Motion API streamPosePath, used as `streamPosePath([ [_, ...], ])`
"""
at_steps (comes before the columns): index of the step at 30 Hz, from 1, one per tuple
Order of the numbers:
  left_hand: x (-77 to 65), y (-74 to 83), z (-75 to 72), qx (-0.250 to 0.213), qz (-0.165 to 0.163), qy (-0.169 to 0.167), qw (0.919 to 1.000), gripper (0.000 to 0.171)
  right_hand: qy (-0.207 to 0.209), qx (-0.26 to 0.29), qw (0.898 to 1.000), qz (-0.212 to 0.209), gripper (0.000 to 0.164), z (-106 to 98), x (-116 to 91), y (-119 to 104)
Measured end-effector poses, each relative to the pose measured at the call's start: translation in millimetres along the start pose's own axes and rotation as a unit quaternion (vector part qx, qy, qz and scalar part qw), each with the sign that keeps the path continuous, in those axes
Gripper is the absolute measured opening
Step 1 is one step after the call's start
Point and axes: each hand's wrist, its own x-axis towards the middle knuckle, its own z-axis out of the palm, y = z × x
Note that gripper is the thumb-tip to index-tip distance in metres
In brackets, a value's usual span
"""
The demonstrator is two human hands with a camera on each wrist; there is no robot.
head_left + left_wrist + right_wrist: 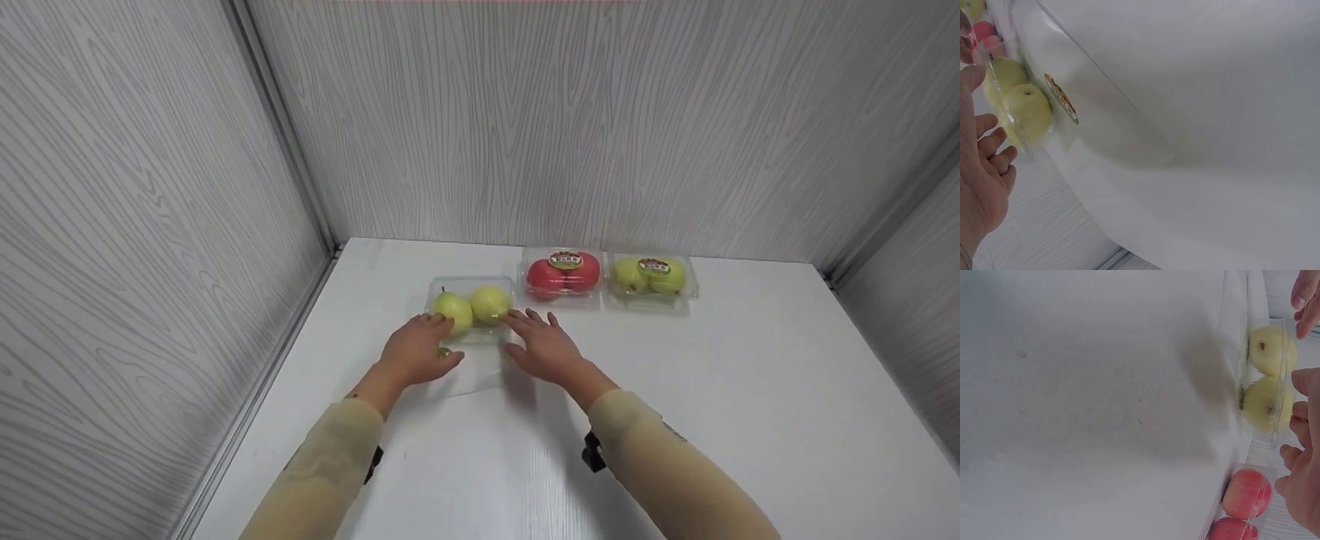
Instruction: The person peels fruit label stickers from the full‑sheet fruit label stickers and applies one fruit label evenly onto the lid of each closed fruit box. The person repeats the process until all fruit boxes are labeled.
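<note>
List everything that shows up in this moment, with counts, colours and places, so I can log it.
Table: one, white, beneath everything
Panels: three, grey wood-grain, left, back and right
Open box: one, clear, between the hands
Lid: one, clear, lying open on that box's near side
Pears: four, yellow-green, two in the open box, two in the rightmost closed box
Closed boxes: two, clear, side by side at the back
Apples: two, red, in the left closed box
Labels: three, multicoloured, one per lid
Sleeves: two, pale yellow, on the forearms
Left hand: one, by the open box's left side
Right hand: one, by its right side
</note>
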Motion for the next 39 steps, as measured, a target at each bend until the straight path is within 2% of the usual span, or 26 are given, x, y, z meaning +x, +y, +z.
streamPosePath([
  [6, -4.7, 7.5, -0.4, 0.010, 0.001, -0.010, 0.9999, 0.072, 0.004, -0.010, 1.000, -0.003, 0.057, -3, -11, 0],
  [10, -7.9, 12.3, -1.2, 0.020, 0.013, 0.003, 0.9997, 0.070, 0.019, -0.010, 1.000, -0.008, 0.054, -6, -17, -1],
  [12, -8.7, 13.1, 0.3, 0.020, 0.019, 0.026, 0.9993, 0.066, 0.027, -0.004, 1.000, -0.003, 0.052, -6, -17, -1],
  [15, -8.1, 12.2, 6.1, 0.011, 0.022, 0.078, 0.9966, 0.060, 0.045, 0.017, 0.999, 0.016, 0.050, -5, -16, 0],
  [17, -6.8, 10.2, 11.9, -0.006, 0.012, 0.111, 0.9938, 0.058, 0.056, 0.034, 0.997, 0.034, 0.052, -3, -15, 2],
  [19, -4.8, 7.5, 17.6, -0.025, -0.006, 0.123, 0.9920, 0.061, 0.061, 0.049, 0.996, 0.050, 0.055, 0, -13, 5],
  [22, -2.4, 3.2, 24.1, -0.052, -0.034, 0.119, 0.9910, 0.065, 0.059, 0.067, 0.994, 0.066, 0.062, 4, -10, 9],
  [25, -0.6, 0.4, 27.6, -0.079, -0.046, 0.109, 0.9898, 0.067, 0.049, 0.076, 0.993, 0.077, 0.066, 7, -7, 11],
  [31, -0.4, 1.1, 29.7, -0.122, -0.045, 0.100, 0.9864, 0.068, 0.042, 0.083, 0.993, 0.072, 0.066, 10, -7, 12],
  [39, -2.1, 5.7, 31.7, -0.129, -0.048, 0.098, 0.9856, 0.068, 0.043, 0.083, 0.994, 0.064, 0.064, 13, -12, 15],
])
